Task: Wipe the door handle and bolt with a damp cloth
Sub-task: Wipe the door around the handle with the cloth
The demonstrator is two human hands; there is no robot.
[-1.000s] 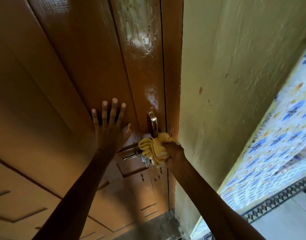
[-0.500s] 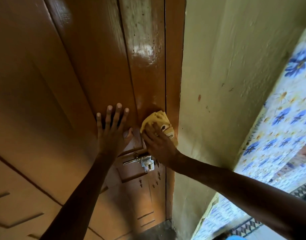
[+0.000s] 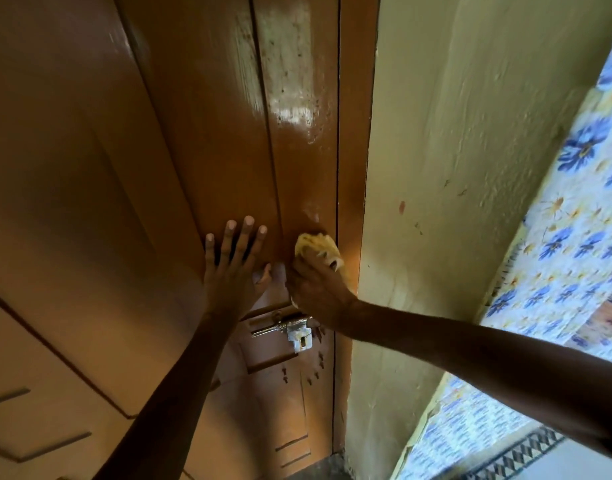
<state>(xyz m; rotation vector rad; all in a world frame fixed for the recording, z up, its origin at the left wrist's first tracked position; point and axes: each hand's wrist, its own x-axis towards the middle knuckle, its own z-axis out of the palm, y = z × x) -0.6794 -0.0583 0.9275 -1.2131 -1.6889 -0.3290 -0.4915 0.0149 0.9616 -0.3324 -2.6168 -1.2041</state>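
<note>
- Two bare hands work on a glossy brown wooden door (image 3: 200, 140), seen from above through a wide-angle head camera looking down its face
- The left hand (image 3: 233, 268) lies flat against the door panel, palm down, fingers spread wide and thumb out to the side; it holds nothing and seems to be bracing the door
- The right hand (image 3: 315, 282) is curled around a crumpled yellow cloth (image 3: 309, 242), pressing it against the door close to the closing edge, just beside the left hand's thumb
- The door handle cannot be seen; it is probably under the cloth and the right hand, which would make wiping the handle the step in progress
- The silver metal sliding bolt with its hanging hasp plate (image 3: 295, 332) sits lower on the door, just below the right wrist, uncovered and not touched by the cloth
- To the right of the door stand a brown door frame (image 3: 353, 133) and a pale yellow-green plastered wall (image 3: 470, 168), then a blue-and-yellow floral tiled surface (image 3: 574, 220)
- Possible trouble: the right knuckles are close to the frame, so a wide stroke could scrape them against it
- A loose fold of cloth could snag on the hasp plate when the wiping moves down to the bolt
- Wet metal may let the cloth slip off the handle, leaving patches unwiped
</note>
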